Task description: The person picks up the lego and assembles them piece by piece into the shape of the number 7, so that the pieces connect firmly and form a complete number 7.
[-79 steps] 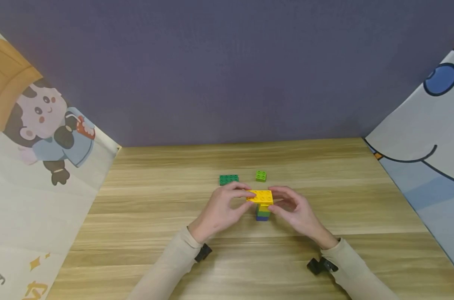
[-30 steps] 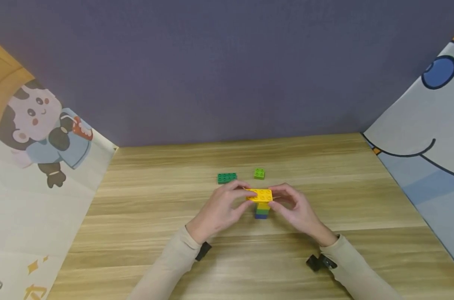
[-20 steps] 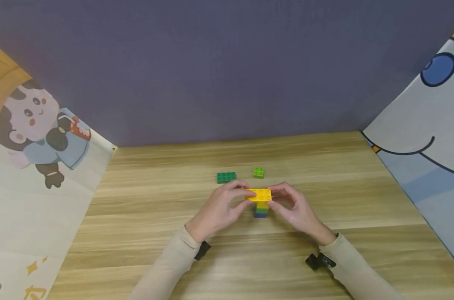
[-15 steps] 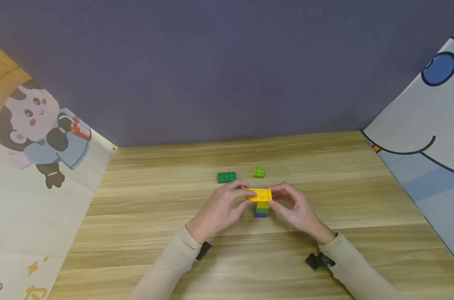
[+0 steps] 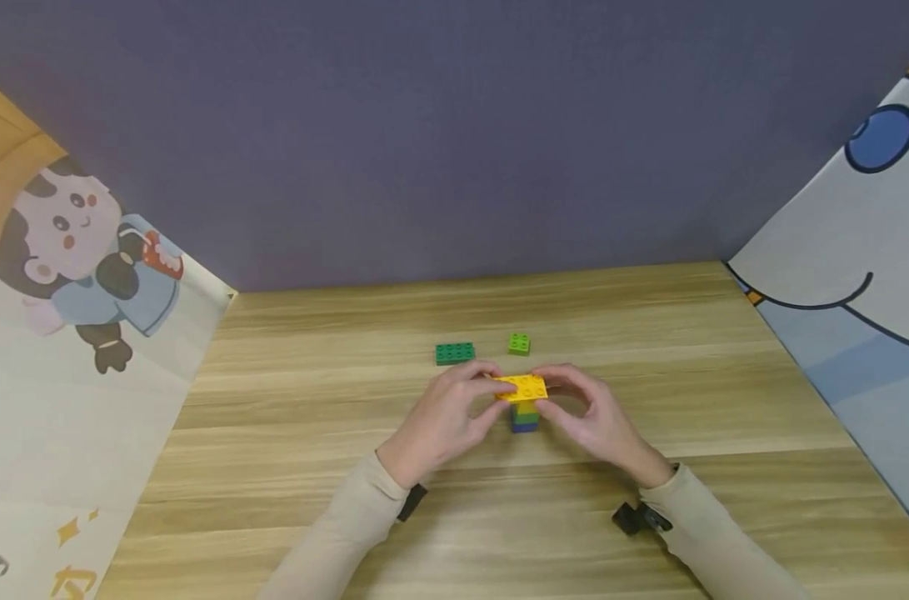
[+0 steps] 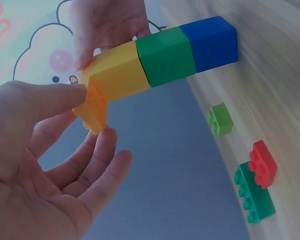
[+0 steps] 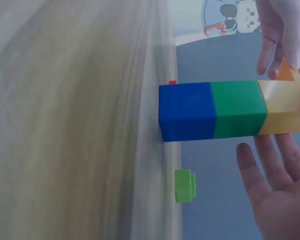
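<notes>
A tower [image 5: 525, 421] of blue, green and yellow blocks stands on the table, blue lowest. Across its top lies a flat yellow studded brick [image 5: 527, 387], which sticks out to the left. My left hand [image 5: 442, 421] pinches that overhanging end between thumb and fingers; the left wrist view shows the thumb on the flat brick [image 6: 96, 107]. From the other side my right hand [image 5: 600, 421] holds the brick's right end, thumb in front and fingers behind. In the right wrist view, fingertips of the right hand [image 7: 285, 195] reach the yellow block at the tower's top.
Behind the hands, a dark green brick [image 5: 454, 354] and a small light green brick [image 5: 519, 344] lie on the wooden table [image 5: 312, 375]. A red brick [image 6: 263, 164] shows beside the dark green one in the left wrist view. A dark panel [image 5: 461, 150] closes off the back.
Both hands keep their hold on the flat yellow brick. It has turned slightly, its right end now a little farther back. The camera view has shifted a little.
</notes>
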`<state>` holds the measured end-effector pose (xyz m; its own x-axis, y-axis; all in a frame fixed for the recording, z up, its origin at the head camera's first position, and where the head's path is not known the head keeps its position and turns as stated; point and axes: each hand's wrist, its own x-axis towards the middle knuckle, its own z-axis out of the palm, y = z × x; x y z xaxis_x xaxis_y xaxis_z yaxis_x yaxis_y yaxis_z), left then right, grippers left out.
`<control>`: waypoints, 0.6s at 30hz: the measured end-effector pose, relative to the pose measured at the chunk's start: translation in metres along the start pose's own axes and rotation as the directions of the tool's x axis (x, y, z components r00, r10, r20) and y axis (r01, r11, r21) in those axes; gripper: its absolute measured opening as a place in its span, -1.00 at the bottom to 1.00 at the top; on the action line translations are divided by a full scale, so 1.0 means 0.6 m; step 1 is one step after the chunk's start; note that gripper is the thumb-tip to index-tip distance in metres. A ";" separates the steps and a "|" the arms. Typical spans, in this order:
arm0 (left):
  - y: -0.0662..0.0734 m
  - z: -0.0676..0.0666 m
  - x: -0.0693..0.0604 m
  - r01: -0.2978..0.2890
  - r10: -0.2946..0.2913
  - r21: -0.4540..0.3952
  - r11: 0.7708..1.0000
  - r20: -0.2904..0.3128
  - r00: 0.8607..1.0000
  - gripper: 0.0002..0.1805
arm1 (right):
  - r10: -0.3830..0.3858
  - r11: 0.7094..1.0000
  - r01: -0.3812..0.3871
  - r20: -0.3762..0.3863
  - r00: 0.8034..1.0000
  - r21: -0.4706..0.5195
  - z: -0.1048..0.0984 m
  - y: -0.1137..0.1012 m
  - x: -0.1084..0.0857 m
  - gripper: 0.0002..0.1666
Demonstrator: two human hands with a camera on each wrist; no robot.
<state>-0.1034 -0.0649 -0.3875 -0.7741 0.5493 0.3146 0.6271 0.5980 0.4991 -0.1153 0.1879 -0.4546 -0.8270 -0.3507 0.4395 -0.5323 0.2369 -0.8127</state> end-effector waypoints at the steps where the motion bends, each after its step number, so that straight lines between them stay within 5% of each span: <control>1: -0.001 0.001 0.000 -0.002 0.002 0.000 1.000 -0.003 1.000 -0.73 | -0.002 1.000 0.002 -0.007 1.000 0.009 0.002 0.000 0.000 -0.50; 10: -0.017 0.012 -0.004 -0.031 0.028 -0.046 0.998 -0.070 0.997 -0.70 | 0.019 0.993 -0.017 -0.020 1.000 0.117 0.007 -0.001 0.004 -0.58; 18: -0.036 0.014 -0.009 0.028 -0.037 -0.116 0.993 -0.072 0.997 -0.56 | 0.039 0.985 -0.038 -0.006 0.999 0.169 0.008 -0.001 0.006 -0.58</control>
<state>-0.1118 -0.0759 -0.4066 -0.8010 0.4833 0.3533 0.5907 0.5418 0.5980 -0.1169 0.1822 -0.4543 -0.8482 -0.3361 0.4093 -0.4624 0.0932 -0.8818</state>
